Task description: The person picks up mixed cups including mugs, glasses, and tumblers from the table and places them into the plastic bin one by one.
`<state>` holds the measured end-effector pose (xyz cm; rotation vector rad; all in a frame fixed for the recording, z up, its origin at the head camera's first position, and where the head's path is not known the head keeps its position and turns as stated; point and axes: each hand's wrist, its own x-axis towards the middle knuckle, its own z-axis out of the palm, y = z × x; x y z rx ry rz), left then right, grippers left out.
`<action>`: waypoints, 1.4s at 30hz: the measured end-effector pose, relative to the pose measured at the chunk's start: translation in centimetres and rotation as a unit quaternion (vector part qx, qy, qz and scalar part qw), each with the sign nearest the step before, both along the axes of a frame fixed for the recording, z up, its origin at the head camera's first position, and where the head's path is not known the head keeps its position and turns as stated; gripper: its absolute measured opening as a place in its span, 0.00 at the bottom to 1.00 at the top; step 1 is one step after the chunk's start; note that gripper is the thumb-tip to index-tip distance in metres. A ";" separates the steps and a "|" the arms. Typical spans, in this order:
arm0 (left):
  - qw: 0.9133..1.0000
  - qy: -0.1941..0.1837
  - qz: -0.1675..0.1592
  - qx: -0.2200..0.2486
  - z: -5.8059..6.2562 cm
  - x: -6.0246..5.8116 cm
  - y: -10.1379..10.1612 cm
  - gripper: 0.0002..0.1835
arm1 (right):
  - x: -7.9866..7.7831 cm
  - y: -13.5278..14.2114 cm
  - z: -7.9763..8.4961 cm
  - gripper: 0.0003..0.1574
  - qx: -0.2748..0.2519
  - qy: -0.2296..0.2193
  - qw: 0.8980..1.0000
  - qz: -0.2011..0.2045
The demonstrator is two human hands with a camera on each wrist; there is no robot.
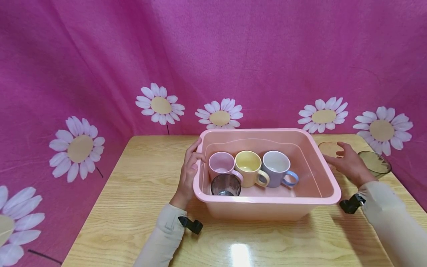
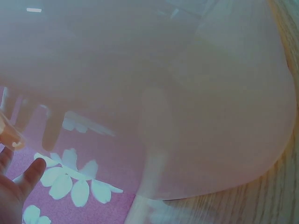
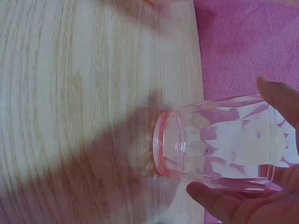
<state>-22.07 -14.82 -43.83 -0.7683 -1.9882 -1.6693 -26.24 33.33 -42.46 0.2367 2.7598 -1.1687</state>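
My left hand (image 1: 188,176) holds the left rim of a pink plastic basin (image 1: 260,209), one digit bent over the edge. Inside the basin stand a pink mug (image 1: 221,161), a yellow mug (image 1: 247,163) and a grey-lilac mug with a blue handle (image 1: 276,167), with a dark clear glass (image 1: 225,185) in front of the pink one. Beyond the basin's right side, my right hand (image 1: 351,163) has its thumb and fingers around a clear pinkish glass (image 3: 224,144). That glass has its base at the tabletop.
An olive-tinted glass (image 1: 375,163) stands close by on the right, partly behind my right hand. The wooden table (image 1: 140,193) ends at a magenta cloth (image 1: 267,66) with daisies, which hangs behind and at the sides.
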 end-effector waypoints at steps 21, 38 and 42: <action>1.000 0.003 -0.005 0.004 0.3 -0.2 0.4 0.18 | 0.7 -0.1 0.4 0.72 -0.011 0.019 0.999 -0.030; 1.000 0.002 -0.005 0.008 0.0 -0.1 0.2 0.17 | 1.9 -0.1 1.1 0.71 -0.005 0.048 0.998 -0.038; 1.000 -0.003 -0.003 0.009 0.0 0.0 0.1 0.17 | 2.2 -0.3 1.7 0.71 -0.005 0.052 0.998 -0.034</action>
